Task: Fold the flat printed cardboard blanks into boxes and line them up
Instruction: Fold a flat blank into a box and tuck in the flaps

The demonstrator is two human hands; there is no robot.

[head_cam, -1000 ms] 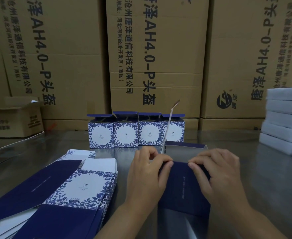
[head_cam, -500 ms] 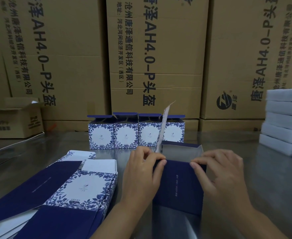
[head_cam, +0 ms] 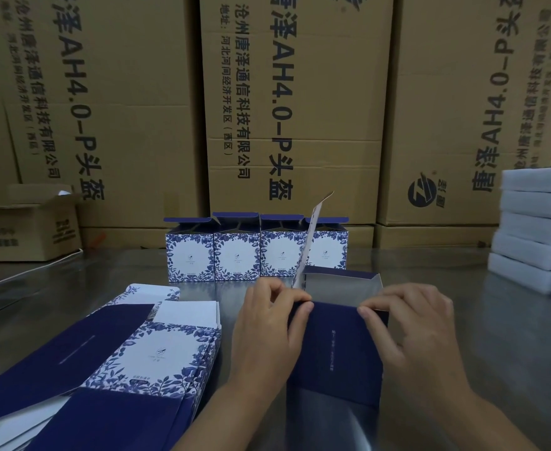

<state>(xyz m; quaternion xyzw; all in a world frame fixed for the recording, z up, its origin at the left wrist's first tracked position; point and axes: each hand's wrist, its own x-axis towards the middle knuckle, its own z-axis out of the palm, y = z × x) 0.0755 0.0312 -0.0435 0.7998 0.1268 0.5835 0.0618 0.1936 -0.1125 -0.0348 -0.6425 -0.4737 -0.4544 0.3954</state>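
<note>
Between left hand (head_cam: pixel 267 323) and right hand (head_cam: pixel 414 327), each pinching its rim, sits the navy box (head_cam: pixel 336 353) (flap (head_cam: pixel 313 236) upright).

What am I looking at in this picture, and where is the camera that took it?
There is no machine here: a person folds boxes by hand, and the one camera sits on their head, looking forward and down. Both hands work on a half-folded dark blue box standing open on the metal table: the left hand and the right hand each pinch its near top edge, and one flap sticks up at its left. To the left lies a stack of flat blanks, blue and white. Behind, four folded boxes stand in a row, lids open. Brown cartons form the back wall, and white packs are stacked at the right.
</note>
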